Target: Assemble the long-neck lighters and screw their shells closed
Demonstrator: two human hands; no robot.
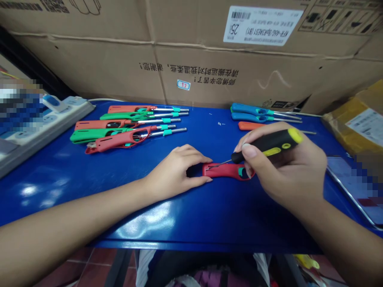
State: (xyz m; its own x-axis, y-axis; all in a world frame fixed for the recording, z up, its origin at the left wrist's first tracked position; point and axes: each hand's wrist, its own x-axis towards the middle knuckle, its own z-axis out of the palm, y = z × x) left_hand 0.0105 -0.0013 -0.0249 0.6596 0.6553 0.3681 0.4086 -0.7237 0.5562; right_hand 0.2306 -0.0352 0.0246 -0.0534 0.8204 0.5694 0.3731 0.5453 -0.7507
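A red gas lighter [224, 170] lies flat on the blue table in front of me. My left hand [187, 167] pinches its left end between thumb and fingers. My right hand [287, 163] is wrapped round a black and yellow screwdriver [266, 144], held at a slant. The thin shaft of the screwdriver reaches down to the left end of the lighter, where its tip meets or nearly meets the red body. The right fingers cover the lighter's right end, so its nozzle is hidden. A teal part shows in the trigger opening.
Several red, orange and green lighters [119, 139] lie at the left. Blue lighters [251, 116] and an orange one [248, 126] lie at the back right. Tiny pale pieces [220, 123] sit mid-table. A power strip [54, 119], a phone [353, 183] and a cardboard wall [119, 67] border the table.
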